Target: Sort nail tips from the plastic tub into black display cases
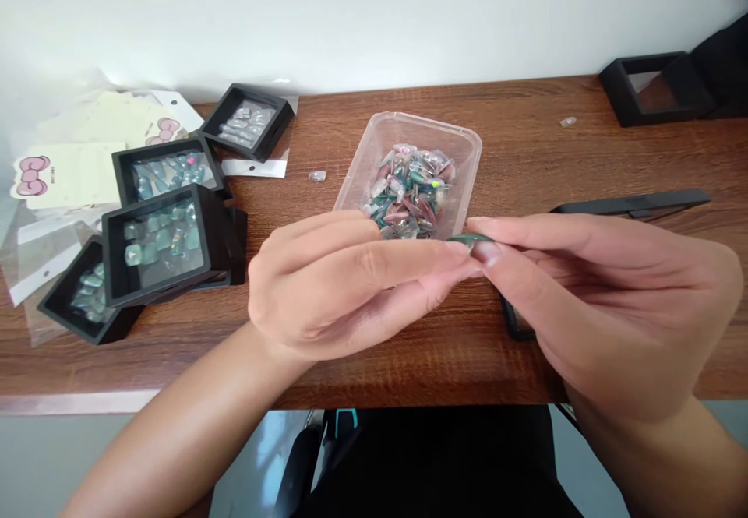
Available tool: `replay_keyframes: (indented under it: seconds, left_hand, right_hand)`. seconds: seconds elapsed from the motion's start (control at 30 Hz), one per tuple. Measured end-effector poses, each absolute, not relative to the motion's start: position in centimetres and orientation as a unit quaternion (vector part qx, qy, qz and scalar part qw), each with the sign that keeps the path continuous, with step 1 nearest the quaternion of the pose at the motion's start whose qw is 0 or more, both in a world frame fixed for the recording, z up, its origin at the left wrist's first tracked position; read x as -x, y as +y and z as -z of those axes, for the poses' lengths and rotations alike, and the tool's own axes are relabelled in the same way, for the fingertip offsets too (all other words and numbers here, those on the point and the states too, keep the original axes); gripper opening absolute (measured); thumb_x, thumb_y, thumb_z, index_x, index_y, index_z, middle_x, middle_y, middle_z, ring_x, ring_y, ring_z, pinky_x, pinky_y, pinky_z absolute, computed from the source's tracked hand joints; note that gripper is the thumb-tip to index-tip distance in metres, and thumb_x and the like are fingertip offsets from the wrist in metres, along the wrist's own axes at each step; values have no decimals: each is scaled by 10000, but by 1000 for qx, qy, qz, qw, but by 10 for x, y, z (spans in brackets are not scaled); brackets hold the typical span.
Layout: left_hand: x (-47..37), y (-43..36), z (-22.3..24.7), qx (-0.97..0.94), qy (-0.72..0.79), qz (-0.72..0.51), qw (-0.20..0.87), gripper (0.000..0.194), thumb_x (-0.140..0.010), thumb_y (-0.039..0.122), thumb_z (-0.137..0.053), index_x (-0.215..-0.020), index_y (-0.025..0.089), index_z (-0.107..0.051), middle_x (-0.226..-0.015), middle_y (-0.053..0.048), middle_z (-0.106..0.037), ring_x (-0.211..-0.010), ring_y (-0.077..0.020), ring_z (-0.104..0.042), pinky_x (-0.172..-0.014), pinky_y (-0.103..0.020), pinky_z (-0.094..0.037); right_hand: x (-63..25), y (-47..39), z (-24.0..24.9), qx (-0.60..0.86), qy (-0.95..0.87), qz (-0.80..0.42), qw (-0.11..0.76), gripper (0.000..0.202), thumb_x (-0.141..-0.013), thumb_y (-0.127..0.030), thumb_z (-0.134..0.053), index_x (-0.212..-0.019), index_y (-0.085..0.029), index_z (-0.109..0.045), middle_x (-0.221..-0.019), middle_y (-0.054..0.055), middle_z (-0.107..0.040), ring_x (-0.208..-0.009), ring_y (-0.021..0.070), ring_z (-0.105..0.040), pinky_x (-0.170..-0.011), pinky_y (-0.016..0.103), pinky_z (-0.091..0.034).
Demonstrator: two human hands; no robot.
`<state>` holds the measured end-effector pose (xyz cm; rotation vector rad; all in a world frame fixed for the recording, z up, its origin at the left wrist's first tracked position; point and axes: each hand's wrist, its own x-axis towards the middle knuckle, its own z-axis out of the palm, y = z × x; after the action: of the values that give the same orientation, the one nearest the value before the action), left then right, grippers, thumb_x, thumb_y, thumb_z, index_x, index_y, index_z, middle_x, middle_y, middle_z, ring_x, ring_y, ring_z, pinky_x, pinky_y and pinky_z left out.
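Note:
Between the fingertips of both hands is a small dark green press-on nail [471,239], seen nearly edge-on. My left hand [351,280] pinches its left end, and my right hand [608,300] pinches the right end with thumb and finger. Just behind them stands a clear plastic tub [474,152] of mixed press-on nails [412,183] in green, pink and clear. My left fingers hide part of its near side. Beneath my right hand, a black frame [517,323] is mostly covered.
At the left are several black display frames [157,245] with nails, clear bags and cream cards [75,171]. Loose nails lie at a spot left of the tub [317,176] and at the back right [567,121]. A black frame [619,97] stands in the far right corner.

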<state>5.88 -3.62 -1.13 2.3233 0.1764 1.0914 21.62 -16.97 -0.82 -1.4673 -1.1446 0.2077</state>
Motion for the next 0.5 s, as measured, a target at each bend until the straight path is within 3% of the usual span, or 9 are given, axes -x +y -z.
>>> replay_keyframes:
  seconds: [0.17, 0.37, 0.5]
  left_hand:
    - [-64, -42, 17, -868, 83, -427, 239, 95, -1001, 296, -740, -1092, 267, -743, -819, 55, -819, -519, -65, -617, -550, -255, -557]
    - [-69, -53, 24, -817, 172, -469, 288, 144, -953, 389, -766, -1010, 258, -779, -600, 81, -661, -472, -51, -524, -489, -223, -481]
    - [-53, -37, 9, -865, 126, -363, 323, 140, -921, 294, -772, -1054, 255, -751, -487, 122, -533, -553, -86, -656, -619, -225, -603]
  right_hand:
    - [-217, -174, 7, 671, -518, -29, 531, 230, -889, -132, -797, -1039, -301, -838, -913, -45, -842, -664, 136, -775, -535, 244, -628]
    - [-218, -172, 6, 658, -567, -6, 496, 188, -910, -135, -779, -1030, -268, -837, -1001, -52, -843, -767, 137, -809, -696, 241, -690]
    - [-217, -173, 6, 648, -549, -53, 526, 188, -902, -152, -806, -1050, -265, -835, -1009, -58, -842, -774, 114, -807, -692, 198, -684]
